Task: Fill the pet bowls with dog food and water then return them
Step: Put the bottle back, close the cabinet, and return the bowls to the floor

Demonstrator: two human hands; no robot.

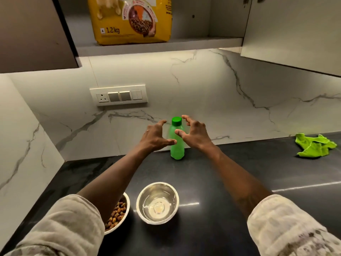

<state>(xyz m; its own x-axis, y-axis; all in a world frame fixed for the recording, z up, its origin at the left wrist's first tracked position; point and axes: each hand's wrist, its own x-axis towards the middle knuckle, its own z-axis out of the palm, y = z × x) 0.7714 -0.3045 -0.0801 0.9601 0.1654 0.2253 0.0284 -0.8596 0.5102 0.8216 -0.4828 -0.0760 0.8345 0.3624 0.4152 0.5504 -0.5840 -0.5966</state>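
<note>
A green plastic bottle (177, 146) with a green cap stands upright on the dark counter by the marble wall. My left hand (156, 136) and my right hand (193, 133) flank it with fingers spread, close to it but gripping nothing. Near the front edge, a steel bowl (157, 203) holds clear water. To its left, a second steel bowl (118, 213) holds brown dog food and is partly hidden by my left sleeve. A yellow dog food bag (132, 19) stands on the open cabinet shelf above.
A crumpled green cloth (313, 145) lies on the counter at the right. A switch panel (119, 96) is on the back wall. Open cabinet doors hang at the upper left and upper right. The marble wall closes the counter's left side.
</note>
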